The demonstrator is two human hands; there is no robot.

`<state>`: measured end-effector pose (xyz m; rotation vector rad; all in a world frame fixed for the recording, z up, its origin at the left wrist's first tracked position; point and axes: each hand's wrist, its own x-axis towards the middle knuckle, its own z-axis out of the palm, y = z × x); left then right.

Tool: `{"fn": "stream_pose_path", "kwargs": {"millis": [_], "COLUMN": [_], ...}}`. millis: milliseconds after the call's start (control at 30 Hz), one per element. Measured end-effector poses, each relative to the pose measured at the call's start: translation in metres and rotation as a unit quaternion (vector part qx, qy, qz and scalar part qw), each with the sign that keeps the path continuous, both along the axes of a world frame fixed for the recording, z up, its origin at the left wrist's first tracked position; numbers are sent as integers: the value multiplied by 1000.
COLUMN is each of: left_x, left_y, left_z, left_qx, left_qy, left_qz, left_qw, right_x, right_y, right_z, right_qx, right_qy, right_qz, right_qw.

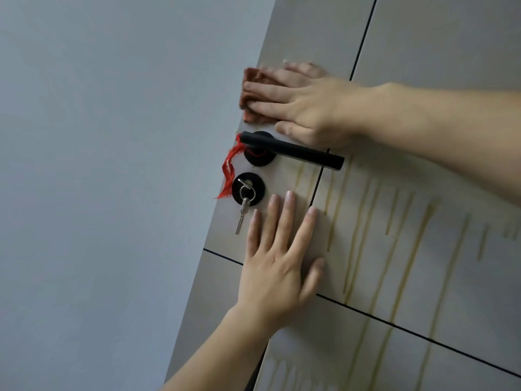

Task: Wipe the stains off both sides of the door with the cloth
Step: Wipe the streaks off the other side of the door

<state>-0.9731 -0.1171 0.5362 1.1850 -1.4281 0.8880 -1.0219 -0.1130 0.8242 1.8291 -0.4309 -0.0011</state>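
A beige door (423,38) with thin black grooves fills the right side of the head view. Yellowish drip stains (363,221) run down its middle and lower panels. My right hand (301,105) presses a reddish-brown cloth (252,91) flat against the door just above the black lever handle (293,150), near the door's left edge. My left hand (279,255) lies flat on the door below the lock, fingers spread, holding nothing.
A round black lock (248,189) under the handle has a key in it, with a second key (242,213) hanging from its ring. A red ribbon (228,170) dangles from the handle's base. A plain grey wall (112,165) lies left of the door edge.
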Motion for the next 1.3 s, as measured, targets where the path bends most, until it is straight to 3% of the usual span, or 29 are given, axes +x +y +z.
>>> {"fn": "stream_pose_path", "kwargs": {"millis": [167, 333, 567, 767, 933, 1133, 1300], "left_x": [2, 2, 1, 2, 1, 1, 1], "left_y": [-2, -4, -5, -3, -6, -4, -2], "left_z": [-1, -2, -3, -3, -3, -3, -3], "left_qx": [-6, -11, -14, -2, -18, -1, 4], "left_qy": [-1, -4, 1, -4, 2, -2, -2], "left_qz": [-9, -3, -4, 4, -1, 3, 2], "left_qw": [1000, 1000, 1000, 1000, 1000, 1000, 1000], "right_x": [-21, 8, -31, 0, -70, -116, -85], "right_y": [-2, -1, 2, -4, -4, -8, -7], "right_z": [8, 5, 13, 4, 5, -25, -13], "right_qx": [-8, 29, 32, 20, -28, -44, -45], "right_qy": [87, 89, 92, 76, -54, 65, -25], "right_qz": [-4, -7, 9, -7, 30, 72, 53], "right_qw": [996, 996, 995, 997, 998, 994, 997]}}
